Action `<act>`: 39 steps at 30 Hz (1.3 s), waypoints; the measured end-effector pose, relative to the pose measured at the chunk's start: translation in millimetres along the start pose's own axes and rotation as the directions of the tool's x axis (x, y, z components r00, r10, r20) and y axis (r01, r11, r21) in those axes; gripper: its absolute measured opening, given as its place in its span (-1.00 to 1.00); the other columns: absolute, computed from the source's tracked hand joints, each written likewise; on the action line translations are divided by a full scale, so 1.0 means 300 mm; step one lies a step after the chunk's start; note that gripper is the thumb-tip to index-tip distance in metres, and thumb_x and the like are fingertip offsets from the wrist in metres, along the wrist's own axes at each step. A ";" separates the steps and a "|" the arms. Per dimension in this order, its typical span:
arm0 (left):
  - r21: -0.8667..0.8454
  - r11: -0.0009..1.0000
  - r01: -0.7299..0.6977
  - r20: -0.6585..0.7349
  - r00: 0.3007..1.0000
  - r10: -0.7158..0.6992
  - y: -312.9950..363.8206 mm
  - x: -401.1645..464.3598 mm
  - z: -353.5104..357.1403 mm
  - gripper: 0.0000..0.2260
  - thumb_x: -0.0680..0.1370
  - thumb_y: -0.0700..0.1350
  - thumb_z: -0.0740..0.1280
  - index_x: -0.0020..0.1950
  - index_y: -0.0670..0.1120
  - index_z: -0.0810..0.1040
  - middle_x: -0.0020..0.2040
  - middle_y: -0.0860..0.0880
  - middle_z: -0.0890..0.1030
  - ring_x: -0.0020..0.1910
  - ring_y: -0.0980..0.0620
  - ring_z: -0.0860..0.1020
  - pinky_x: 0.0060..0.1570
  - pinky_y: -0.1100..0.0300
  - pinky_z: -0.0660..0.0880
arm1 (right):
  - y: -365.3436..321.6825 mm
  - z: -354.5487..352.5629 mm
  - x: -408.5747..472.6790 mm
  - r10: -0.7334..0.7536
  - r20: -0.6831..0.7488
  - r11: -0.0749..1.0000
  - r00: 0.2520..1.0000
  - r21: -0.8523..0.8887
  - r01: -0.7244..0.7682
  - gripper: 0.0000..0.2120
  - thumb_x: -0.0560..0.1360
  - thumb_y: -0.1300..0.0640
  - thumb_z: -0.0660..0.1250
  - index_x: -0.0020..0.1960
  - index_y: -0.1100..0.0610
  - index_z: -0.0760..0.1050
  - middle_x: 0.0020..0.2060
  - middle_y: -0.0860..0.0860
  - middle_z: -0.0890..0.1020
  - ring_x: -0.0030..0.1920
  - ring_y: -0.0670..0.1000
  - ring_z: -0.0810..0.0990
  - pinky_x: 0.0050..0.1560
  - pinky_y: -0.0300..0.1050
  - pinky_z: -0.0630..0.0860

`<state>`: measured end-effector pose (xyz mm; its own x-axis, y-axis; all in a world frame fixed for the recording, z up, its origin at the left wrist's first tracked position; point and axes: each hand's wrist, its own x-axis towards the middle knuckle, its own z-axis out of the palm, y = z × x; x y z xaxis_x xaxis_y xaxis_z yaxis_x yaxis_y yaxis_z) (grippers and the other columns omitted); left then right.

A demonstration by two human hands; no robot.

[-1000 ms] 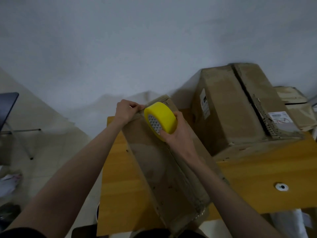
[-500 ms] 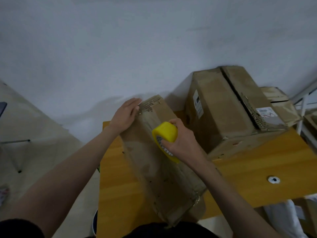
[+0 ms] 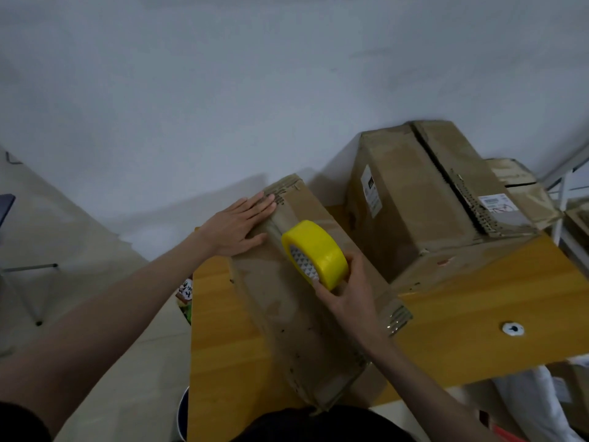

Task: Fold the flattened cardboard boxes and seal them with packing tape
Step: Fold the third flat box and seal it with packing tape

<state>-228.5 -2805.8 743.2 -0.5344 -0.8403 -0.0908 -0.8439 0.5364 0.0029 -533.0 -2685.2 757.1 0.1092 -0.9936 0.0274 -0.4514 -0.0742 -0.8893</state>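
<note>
Head view: left hand (image 3: 237, 224) flat on box (image 3: 296, 301) edge, right hand (image 3: 352, 293) gripping tape roll (image 3: 315, 253).

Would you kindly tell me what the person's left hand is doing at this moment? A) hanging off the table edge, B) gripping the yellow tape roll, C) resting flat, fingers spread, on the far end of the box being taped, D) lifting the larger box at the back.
C: the left hand lies open on the cardboard box, while the right hand holds the yellow tape roll.
</note>
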 end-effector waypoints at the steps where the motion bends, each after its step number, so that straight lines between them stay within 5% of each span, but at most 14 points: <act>1: 0.015 1.000 0.009 0.007 1.000 -0.009 0.000 0.002 0.003 -0.34 0.63 0.34 -0.19 0.63 0.04 -0.24 0.63 0.06 -0.22 0.59 0.09 -0.28 0.59 0.01 -0.15 | 0.004 0.008 -0.001 0.013 0.013 1.000 1.000 0.006 -0.013 -0.47 0.45 -0.04 0.51 0.23 -0.16 0.24 0.06 -0.36 0.39 0.09 -0.36 0.44 -0.08 -0.34 0.46; 7: 0.045 0.999 0.030 0.046 0.998 -0.032 -0.008 0.011 0.019 -0.32 0.58 0.40 -0.25 0.61 0.12 -0.30 0.62 0.05 -0.26 0.58 0.06 -0.31 0.57 0.03 -0.21 | -0.036 0.000 0.044 -0.062 0.039 0.997 0.997 -0.041 0.064 -0.54 0.48 -0.19 0.44 0.25 -0.18 0.30 0.04 -0.28 0.46 0.06 -0.27 0.47 -0.14 -0.24 0.43; 10: 0.039 0.998 0.044 0.065 0.997 -0.047 -0.018 0.009 0.027 -0.31 0.56 0.42 -0.28 0.60 0.13 -0.31 0.62 0.06 -0.27 0.58 0.06 -0.32 0.58 0.02 -0.21 | -0.078 -0.029 0.058 -0.120 0.052 0.988 0.991 -0.091 0.124 -0.50 0.49 -0.25 0.40 0.33 -0.09 0.38 0.14 -0.08 0.55 0.09 -0.12 0.52 0.03 -0.04 0.54; 15: 0.012 0.998 0.057 0.078 0.995 -0.058 -0.021 0.007 0.037 -0.31 0.54 0.44 -0.31 0.59 0.15 -0.34 0.60 0.08 -0.31 0.56 0.09 -0.36 0.57 0.02 -0.24 | -0.125 -0.079 0.055 0.001 0.117 0.957 0.993 -0.289 0.033 -0.37 0.46 -0.33 0.33 0.28 0.14 0.45 0.08 0.11 0.59 0.04 0.12 0.57 0.00 0.20 0.54; 19: 0.001 0.998 0.057 0.057 0.997 -0.057 -0.014 -0.008 0.039 -0.31 0.57 0.41 -0.27 0.60 0.11 -0.32 0.61 0.06 -0.29 0.57 0.08 -0.34 0.58 -0.02 -0.22 | -0.165 -0.062 0.067 0.022 0.119 0.940 0.993 -0.341 0.020 -0.40 0.47 -0.29 0.38 0.32 0.10 0.43 0.09 0.05 0.59 0.04 0.08 0.57 0.01 0.14 0.55; 24: -0.032 0.999 -0.035 0.032 0.999 0.036 0.044 -0.033 0.050 -0.33 0.61 0.38 -0.21 0.62 0.07 -0.26 0.62 0.09 -0.25 0.58 0.10 -0.29 0.58 -0.04 -0.21 | -0.137 -0.059 0.047 0.004 0.102 0.980 0.995 -0.198 0.017 -0.33 0.39 -0.32 0.43 0.37 -0.09 0.30 0.21 -0.09 0.49 0.09 -0.07 0.50 0.00 -0.05 0.54; 30: -0.084 0.993 -0.082 0.011 0.996 0.083 0.130 -0.054 0.077 -0.36 0.64 0.35 -0.17 0.61 0.09 -0.28 0.61 0.13 -0.29 0.58 0.13 -0.29 0.57 0.06 -0.25 | -0.006 -0.041 -0.046 -0.029 0.024 0.997 0.999 -0.072 0.031 -0.37 0.37 -0.15 0.55 0.23 -0.25 0.20 0.09 -0.34 0.41 0.07 -0.33 0.46 -0.10 -0.49 0.41; 34: -0.074 0.995 -0.066 0.027 0.997 0.068 0.130 -0.067 0.082 -0.37 0.64 0.35 -0.18 0.60 0.12 -0.31 0.61 0.14 -0.30 0.58 0.12 -0.31 0.56 0.06 -0.27 | 0.028 -0.028 -0.070 -0.034 0.063 0.997 0.997 -0.073 0.038 -0.52 0.43 -0.20 0.47 0.18 -0.31 0.24 0.03 -0.43 0.42 0.04 -0.33 0.47 -0.16 -0.48 0.40; 39: -0.078 0.994 -0.078 0.030 0.996 0.080 0.128 -0.059 0.085 -0.37 0.62 0.38 -0.18 0.60 0.15 -0.31 0.61 0.16 -0.28 0.58 0.13 -0.28 0.58 0.00 -0.22 | -0.060 -0.060 -0.033 -0.115 0.012 0.991 0.993 -0.070 0.115 -0.54 0.40 -0.31 0.43 0.20 -0.33 0.30 -0.01 -0.30 0.49 0.01 -0.36 0.49 -0.14 -0.34 0.51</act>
<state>-250.3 -2768.5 719.6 -0.5988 -0.7917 -0.1205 -0.8009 0.5924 0.0875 -542.0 -2675.7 781.0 0.1707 -0.9775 0.1241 -0.4968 -0.1942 -0.8459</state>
